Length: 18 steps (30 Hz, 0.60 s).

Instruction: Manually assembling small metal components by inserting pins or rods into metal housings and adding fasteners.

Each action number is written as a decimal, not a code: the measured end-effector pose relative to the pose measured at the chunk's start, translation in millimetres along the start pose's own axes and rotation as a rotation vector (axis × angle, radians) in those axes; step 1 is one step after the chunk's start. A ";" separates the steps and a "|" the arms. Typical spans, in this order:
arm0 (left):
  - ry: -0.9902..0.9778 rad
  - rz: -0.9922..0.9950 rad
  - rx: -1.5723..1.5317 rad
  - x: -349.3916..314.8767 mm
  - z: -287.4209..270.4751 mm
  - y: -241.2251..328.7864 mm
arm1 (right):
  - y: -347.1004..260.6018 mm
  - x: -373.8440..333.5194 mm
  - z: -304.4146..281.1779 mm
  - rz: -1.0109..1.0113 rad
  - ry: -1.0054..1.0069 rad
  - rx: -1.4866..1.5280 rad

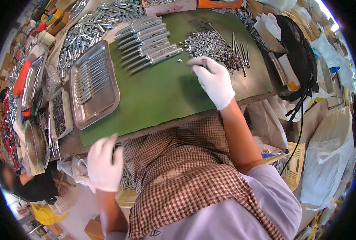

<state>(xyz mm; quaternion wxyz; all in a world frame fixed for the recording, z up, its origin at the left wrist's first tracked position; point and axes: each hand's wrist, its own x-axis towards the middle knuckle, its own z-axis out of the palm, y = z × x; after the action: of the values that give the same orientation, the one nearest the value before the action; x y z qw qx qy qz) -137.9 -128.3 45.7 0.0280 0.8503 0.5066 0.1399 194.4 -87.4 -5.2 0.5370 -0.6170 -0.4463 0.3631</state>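
My right hand [217,84], in a white glove, hovers over the green work mat [146,102]. Its thumb and forefinger are apart, with nothing visible between them. Just past the fingertips lies one small silver metal piece [179,60]. Beyond it spreads a heap of small silver metal pieces [206,45], with dark screws [234,62] beside it. Long thin metal rods [242,50] lie to the right. Several silver tubes with thin rods [150,42] sit in a row at the mat's far left. My left hand [105,164], also gloved, is off the mat's near edge, fingers spread, holding nothing.
A metal tray [113,94] with a row of slim rods stands on the left, beside a small bin of dark pieces [58,114]. Loose metal parts [94,30] pile up behind. A black mesh bag [302,52] stands right; another person [30,186] is at far left.
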 end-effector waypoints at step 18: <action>0.012 0.227 -0.070 195.5 108.5 66.2 | -2.0 39.0 -42.3 -0.196 0.225 -1.048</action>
<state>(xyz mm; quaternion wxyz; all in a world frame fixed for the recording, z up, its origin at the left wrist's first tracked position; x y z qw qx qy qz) 35.0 19.8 -4.9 0.0385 0.8998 0.4021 0.1650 246.5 -65.0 4.8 0.2334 -0.7925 -0.5628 -0.0281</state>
